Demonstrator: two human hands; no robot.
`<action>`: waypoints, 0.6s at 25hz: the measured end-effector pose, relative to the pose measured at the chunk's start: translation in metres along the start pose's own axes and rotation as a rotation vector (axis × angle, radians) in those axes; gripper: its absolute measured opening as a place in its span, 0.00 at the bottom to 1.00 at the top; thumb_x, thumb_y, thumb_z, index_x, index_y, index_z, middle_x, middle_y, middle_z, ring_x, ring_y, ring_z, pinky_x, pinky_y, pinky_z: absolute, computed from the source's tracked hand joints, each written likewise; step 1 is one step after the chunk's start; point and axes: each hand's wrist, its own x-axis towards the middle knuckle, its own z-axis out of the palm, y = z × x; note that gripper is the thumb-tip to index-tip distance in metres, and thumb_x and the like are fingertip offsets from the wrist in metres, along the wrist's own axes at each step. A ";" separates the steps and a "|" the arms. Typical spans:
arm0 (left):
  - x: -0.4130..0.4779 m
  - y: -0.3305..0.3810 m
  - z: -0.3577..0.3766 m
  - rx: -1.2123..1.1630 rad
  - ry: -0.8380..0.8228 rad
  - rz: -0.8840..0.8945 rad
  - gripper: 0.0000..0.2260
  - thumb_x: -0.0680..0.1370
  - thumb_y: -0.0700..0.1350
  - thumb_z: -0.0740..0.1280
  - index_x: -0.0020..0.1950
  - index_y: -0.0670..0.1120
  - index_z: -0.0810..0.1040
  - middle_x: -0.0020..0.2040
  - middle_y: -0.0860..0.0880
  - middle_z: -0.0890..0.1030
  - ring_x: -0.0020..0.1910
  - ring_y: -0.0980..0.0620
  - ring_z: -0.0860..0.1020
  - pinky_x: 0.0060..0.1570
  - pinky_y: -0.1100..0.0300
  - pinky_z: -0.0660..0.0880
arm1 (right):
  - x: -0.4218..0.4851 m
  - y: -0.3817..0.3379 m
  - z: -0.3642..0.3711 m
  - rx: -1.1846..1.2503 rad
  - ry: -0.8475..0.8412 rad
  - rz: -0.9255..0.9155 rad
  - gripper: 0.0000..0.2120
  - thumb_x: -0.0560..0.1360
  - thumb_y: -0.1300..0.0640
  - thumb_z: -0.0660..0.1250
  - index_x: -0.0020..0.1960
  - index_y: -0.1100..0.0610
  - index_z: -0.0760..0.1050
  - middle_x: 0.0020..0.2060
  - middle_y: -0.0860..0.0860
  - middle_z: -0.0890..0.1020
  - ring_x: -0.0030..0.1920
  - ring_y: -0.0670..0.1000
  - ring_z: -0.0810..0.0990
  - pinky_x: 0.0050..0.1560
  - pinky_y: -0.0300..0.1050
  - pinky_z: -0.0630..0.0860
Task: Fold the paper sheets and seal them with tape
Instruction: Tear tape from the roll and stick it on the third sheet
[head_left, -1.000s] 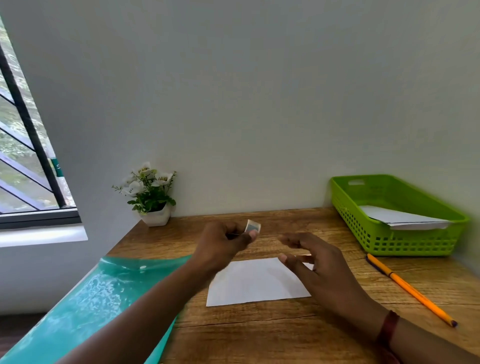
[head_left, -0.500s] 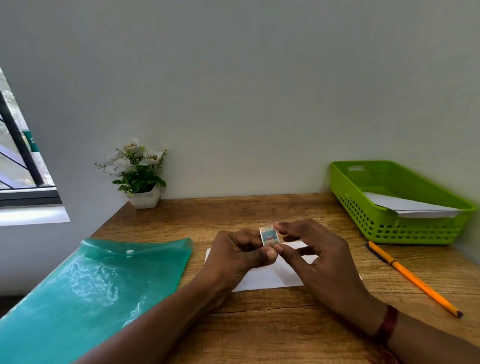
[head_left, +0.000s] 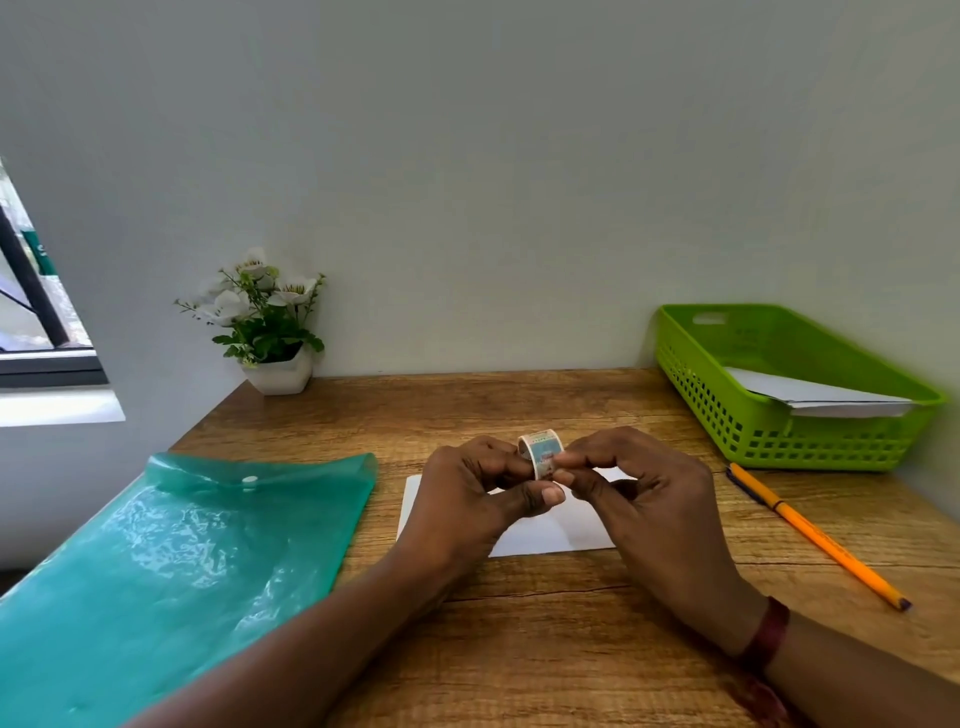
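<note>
You have nothing legible in front of you. The tape roll you hold carries blue and red print, too small to read. Raised marks on the inner wall of the green basket are too blurred to make out.

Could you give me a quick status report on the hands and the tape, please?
Left hand holds tape roll; right hand pinches its edge. Paper flat on desk beneath hands. Nothing in the way.

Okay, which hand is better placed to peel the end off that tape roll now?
Probably the right hand: its thumb and fingertip pinch the near edge of the tape roll, while the left hand grips the roll and steadies it above the paper.
</note>
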 end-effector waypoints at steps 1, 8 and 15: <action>0.000 -0.001 0.000 0.032 0.010 0.013 0.07 0.66 0.45 0.77 0.40 0.55 0.86 0.41 0.53 0.83 0.44 0.59 0.80 0.44 0.65 0.77 | 0.001 -0.001 0.000 0.000 -0.005 0.014 0.04 0.71 0.60 0.74 0.44 0.51 0.84 0.41 0.41 0.84 0.46 0.45 0.82 0.34 0.40 0.78; -0.001 -0.001 0.004 0.130 0.042 0.006 0.07 0.65 0.54 0.75 0.42 0.56 0.85 0.40 0.55 0.82 0.43 0.58 0.79 0.42 0.61 0.78 | 0.000 -0.003 0.003 0.004 -0.040 0.135 0.12 0.71 0.65 0.72 0.42 0.48 0.79 0.39 0.39 0.82 0.44 0.43 0.82 0.38 0.40 0.80; -0.003 0.000 0.006 0.219 0.093 0.057 0.08 0.66 0.52 0.75 0.44 0.54 0.86 0.41 0.57 0.80 0.43 0.61 0.77 0.39 0.69 0.74 | 0.002 -0.007 0.002 0.044 0.002 0.071 0.14 0.71 0.65 0.72 0.43 0.45 0.79 0.40 0.40 0.83 0.43 0.41 0.83 0.39 0.32 0.78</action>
